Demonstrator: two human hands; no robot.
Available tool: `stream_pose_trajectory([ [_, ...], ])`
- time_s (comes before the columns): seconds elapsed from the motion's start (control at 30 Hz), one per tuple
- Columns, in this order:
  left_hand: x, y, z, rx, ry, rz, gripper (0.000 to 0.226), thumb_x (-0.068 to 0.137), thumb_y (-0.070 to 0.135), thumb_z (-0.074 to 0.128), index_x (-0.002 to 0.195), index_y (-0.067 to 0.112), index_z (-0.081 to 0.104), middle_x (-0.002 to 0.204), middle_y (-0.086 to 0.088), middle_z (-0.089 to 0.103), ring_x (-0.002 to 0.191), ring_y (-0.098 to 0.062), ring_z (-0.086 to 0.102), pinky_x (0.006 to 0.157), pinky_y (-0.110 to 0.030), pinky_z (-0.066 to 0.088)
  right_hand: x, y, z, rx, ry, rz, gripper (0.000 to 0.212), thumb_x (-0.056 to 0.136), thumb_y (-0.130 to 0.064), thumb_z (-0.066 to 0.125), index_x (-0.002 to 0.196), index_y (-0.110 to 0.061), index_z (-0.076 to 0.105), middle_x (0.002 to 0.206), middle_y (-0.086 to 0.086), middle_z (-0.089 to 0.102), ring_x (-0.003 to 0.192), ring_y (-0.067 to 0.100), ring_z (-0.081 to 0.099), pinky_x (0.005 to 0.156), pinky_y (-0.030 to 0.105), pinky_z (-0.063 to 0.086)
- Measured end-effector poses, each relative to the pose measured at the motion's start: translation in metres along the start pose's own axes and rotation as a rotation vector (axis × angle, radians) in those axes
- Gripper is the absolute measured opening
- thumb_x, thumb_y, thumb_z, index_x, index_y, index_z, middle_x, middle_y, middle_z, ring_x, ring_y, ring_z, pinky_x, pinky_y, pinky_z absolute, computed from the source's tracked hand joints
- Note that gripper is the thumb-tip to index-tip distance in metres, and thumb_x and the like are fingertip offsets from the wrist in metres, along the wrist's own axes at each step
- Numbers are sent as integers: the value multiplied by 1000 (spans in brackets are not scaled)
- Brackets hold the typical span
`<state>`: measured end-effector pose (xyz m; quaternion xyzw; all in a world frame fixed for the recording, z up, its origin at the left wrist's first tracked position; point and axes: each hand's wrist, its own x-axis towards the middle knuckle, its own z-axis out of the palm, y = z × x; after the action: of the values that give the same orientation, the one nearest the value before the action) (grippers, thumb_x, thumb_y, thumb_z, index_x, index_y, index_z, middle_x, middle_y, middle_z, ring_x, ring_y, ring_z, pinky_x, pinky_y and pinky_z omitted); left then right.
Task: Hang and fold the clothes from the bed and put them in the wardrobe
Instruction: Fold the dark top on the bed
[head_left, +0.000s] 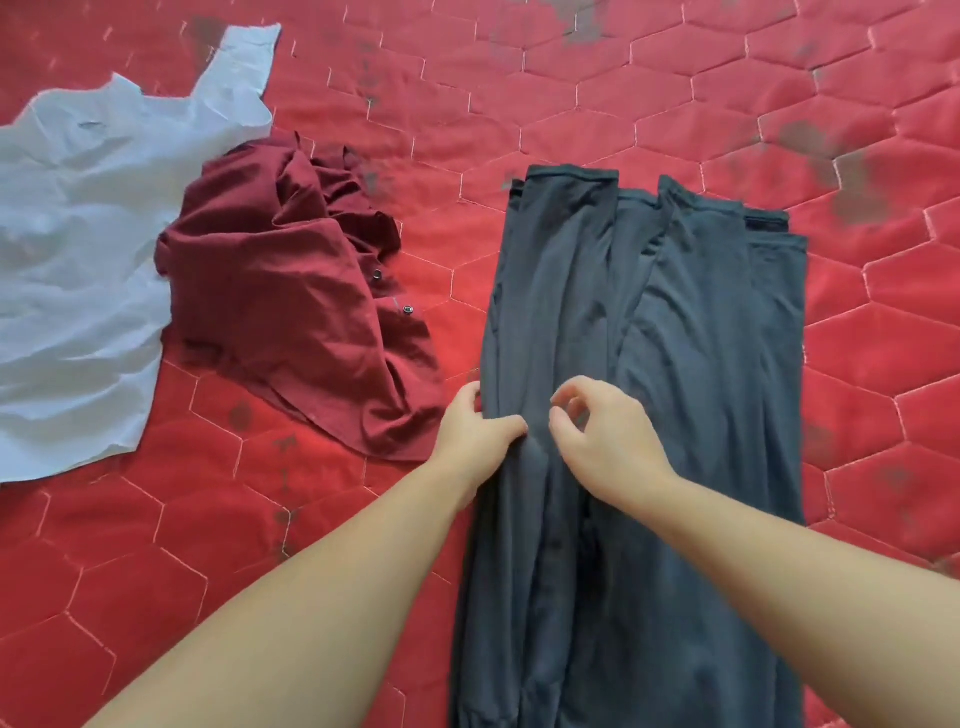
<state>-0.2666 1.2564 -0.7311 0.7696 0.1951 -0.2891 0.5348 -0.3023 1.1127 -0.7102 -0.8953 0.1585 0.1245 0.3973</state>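
A dark grey garment (691, 332), folded lengthwise into a long strip, lies on the red quilted bed (597, 104) from the middle to the bottom edge. My left hand (475, 423) grips its left edge, fingers curled into a fold of the cloth. Just to the right, my right hand (602, 431) hovers over the grey fabric with thumb and forefinger bent toward each other, nothing visibly pinched. A crumpled maroon shirt (280, 291) with snap buttons lies left of the grey garment. A pale blue-white shirt (78, 249) is spread at the far left.
The red bedcover has hexagon stitching and dark worn patches at the top and right. Bare bedcover shows at the top, the right side and the lower left. No wardrobe or hanger is in view.
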Motion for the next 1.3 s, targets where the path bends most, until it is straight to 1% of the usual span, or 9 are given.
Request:
stream_pose_trajectory([
  [0.13, -16, 11, 1, 62, -188, 213, 67, 72, 8, 64, 131, 34, 48, 111, 14, 68, 103, -4, 65, 85, -24, 54, 49, -43, 13, 191, 23, 207, 65, 82, -59, 60, 131, -19, 48, 124, -2, 53, 100, 14, 53, 80, 31, 41],
  [0.2, -24, 17, 6, 134, -223, 248, 75, 73, 5, 61, 138, 37, 42, 113, 18, 65, 101, -2, 64, 82, -18, 52, 68, -57, 12, 190, -20, 293, 78, 78, -55, 66, 139, -15, 39, 125, 1, 51, 107, 20, 54, 79, 33, 41],
  [0.4, -49, 32, 31, 461, -352, 390, 91, 73, 13, 53, 146, 52, 14, 117, 2, 64, 97, -23, 63, 84, -38, 53, 108, -39, -18, -5, 40, 389, 10, 78, -14, 57, 81, -12, 48, 84, 4, 57, 83, 28, 56, 68, 29, 41],
  [0.57, -60, 40, 62, 743, -362, 516, 88, 85, 14, 51, 152, 43, 1, 119, -2, 53, 106, -30, 56, 86, -37, 46, 116, -13, -47, 136, 175, 247, 22, 86, -25, 54, 72, -8, 59, 62, -1, 53, 64, 20, 51, 53, 30, 35],
  [0.77, -66, 44, 80, 916, -360, 630, 89, 87, 13, 47, 151, 40, -8, 116, -3, 48, 90, -36, 58, 71, -39, 40, 116, -12, -100, 933, 220, 179, 20, 94, -14, 51, 94, -8, 70, 94, 2, 69, 85, 12, 63, 79, 24, 50],
  [0.9, -65, 42, 88, 898, -424, 663, 87, 86, 14, 47, 143, 48, -9, 114, 0, 49, 86, -36, 57, 70, -38, 41, 121, 23, -132, 1377, 173, 311, 37, 98, -25, 45, 120, -3, 65, 115, 13, 70, 106, 27, 68, 93, 41, 54],
  [1.07, -50, 35, 100, 755, -475, 543, 63, 86, 41, 58, 137, 46, 22, 93, 11, 54, 88, -17, 58, 82, -35, 47, 117, 95, -113, 1092, 184, 694, 40, 87, -30, 57, 121, -10, 66, 113, 11, 71, 96, 25, 71, 85, 40, 57],
  [1.17, -27, 30, 105, 530, -223, 601, 36, 83, 42, 59, 114, 43, 40, 80, 17, 44, 72, -2, 47, 73, -29, 45, 124, 98, -115, 985, 47, 581, 40, 80, -26, 67, 116, -11, 69, 109, 10, 73, 100, 24, 70, 92, 40, 54],
  [1.3, 2, 40, 110, 495, -65, 486, 46, 87, 34, 62, 128, 39, 39, 107, 17, 42, 94, -12, 53, 86, -33, 46, 138, 87, -124, 619, 112, 397, 18, 78, -22, 76, 94, -13, 74, 92, 4, 75, 85, 15, 70, 85, 34, 58],
])
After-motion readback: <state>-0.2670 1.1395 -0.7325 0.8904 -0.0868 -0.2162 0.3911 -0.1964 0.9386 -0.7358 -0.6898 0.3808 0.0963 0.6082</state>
